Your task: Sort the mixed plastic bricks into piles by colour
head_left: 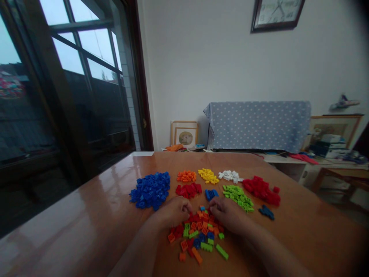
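A mixed pile of toy building bricks (198,226), red, orange, lime green and blue, lies on the table between my two forearms. My left hand (176,211) rests at the pile's far left edge with its fingers curled closed. Across from it, my right hand (226,212) is at the far right edge, thumb and fingers pinched together. Whatever either hand grips is hidden or too small to name. Just beyond my hands are a small group of red bricks (188,190) and a few blue bricks (211,194).
On the brown table (109,207), sorted piles surround the hands: blue bricks (151,189) left, orange bricks (186,176), yellow bricks (208,176) and white bricks (230,176) behind, lime bricks (238,197) and red bricks (261,190) right. Dark blue pieces (266,212) lie farthest right.
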A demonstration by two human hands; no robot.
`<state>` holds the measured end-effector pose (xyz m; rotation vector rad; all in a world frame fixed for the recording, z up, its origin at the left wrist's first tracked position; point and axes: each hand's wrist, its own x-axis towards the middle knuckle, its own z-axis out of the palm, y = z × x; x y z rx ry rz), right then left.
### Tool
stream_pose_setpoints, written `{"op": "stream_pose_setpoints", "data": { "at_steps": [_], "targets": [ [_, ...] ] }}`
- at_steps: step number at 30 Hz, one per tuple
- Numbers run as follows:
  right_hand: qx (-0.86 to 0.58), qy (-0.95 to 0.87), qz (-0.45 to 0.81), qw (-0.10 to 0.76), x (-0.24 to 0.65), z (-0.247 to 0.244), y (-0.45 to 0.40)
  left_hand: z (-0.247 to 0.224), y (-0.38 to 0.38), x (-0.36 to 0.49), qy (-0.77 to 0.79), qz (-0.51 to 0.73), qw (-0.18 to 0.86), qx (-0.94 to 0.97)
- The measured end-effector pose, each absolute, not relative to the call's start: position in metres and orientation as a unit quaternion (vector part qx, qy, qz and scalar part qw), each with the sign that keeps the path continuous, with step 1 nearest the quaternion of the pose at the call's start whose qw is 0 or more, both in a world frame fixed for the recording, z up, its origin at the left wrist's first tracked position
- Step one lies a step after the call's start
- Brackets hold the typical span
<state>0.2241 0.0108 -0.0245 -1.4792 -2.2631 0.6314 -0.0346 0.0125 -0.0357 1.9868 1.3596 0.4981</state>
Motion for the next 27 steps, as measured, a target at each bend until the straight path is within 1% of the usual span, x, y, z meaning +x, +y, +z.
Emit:
{"op": "stream_pose_setpoints", "data": {
  "at_steps": [3, 5, 9, 12, 20, 23, 27],
  "targets": [
    [-0.522, -0.805, 0.219, 0.179, 0.224, -0.021, 0.009, -0.029, 0.011, -0.037, 0.535, 0.201, 0.346, 0.744],
    [-0.524, -0.803, 0.222, 0.18, 0.224, -0.018, 0.008, -0.021, 0.011, -0.042, 0.552, 0.236, 0.342, 0.723],
    [-0.519, -0.802, 0.231, 0.183, 0.224, -0.014, 0.006, -0.007, 0.018, -0.052, 0.613, 0.351, 0.288, 0.647],
    [-0.514, -0.806, 0.228, 0.186, 0.225, -0.014, 0.006, -0.005, 0.023, -0.055, 0.653, 0.383, 0.25, 0.603],
    [-0.505, -0.807, 0.238, 0.193, 0.225, -0.018, 0.006, -0.014, 0.028, -0.049, 0.673, 0.323, 0.179, 0.641],
    [-0.5, -0.808, 0.238, 0.199, 0.225, -0.018, 0.005, -0.014, 0.028, -0.048, 0.644, 0.31, 0.175, 0.678],
    [-0.502, -0.807, 0.247, 0.189, 0.225, -0.014, 0.004, -0.007, 0.023, -0.047, 0.644, 0.303, 0.188, 0.677]
  ]
}}
